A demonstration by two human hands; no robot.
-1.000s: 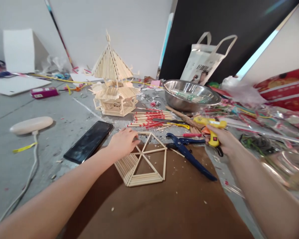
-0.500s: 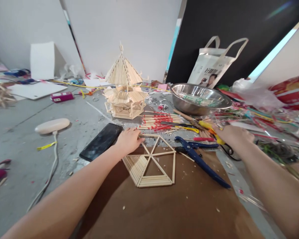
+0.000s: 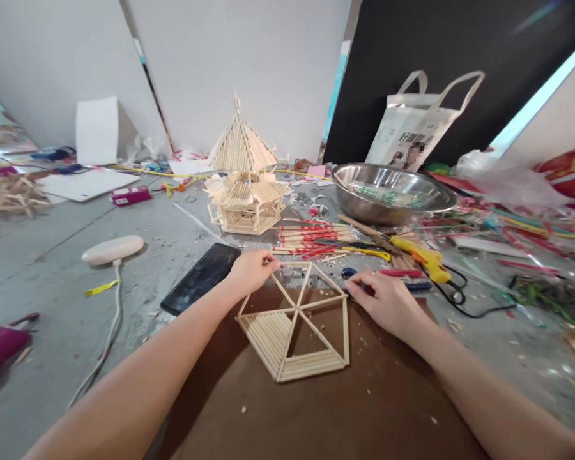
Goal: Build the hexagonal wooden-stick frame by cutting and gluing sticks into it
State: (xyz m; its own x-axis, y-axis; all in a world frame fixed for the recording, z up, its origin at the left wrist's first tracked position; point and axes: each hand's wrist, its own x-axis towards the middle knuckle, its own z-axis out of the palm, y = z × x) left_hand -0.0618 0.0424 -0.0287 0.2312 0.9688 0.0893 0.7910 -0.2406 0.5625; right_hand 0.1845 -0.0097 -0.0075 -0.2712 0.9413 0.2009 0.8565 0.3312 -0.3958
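Note:
A flat six-sided frame of thin wooden sticks (image 3: 297, 308) lies on a brown sheet (image 3: 326, 415). One of its wedges is filled with sticks, and another is partly filled along the front edge. My left hand (image 3: 252, 273) is at the frame's far left corner, thumb and forefinger pinched together; what is between them is too small to make out. By the frame's right corner, my right hand (image 3: 390, 300) has its fingers loosely bent and apart, with nothing visible in them. Blue-handled cutters (image 3: 349, 273) are mostly hidden beneath and behind this hand.
A stick-built pagoda (image 3: 249, 191) stands behind, beside red-marked sticks (image 3: 311, 236) and a steel bowl (image 3: 393, 191). A black phone (image 3: 201, 278) is left of the frame. Right of it lie a yellow glue gun (image 3: 424, 255) and its cord. Scraps clutter the right side.
My right hand has left the yellow glue gun, which now lies on the floor, and come left to the frame's right corner. My left hand's fingertips have drawn together. The view has shifted slightly.

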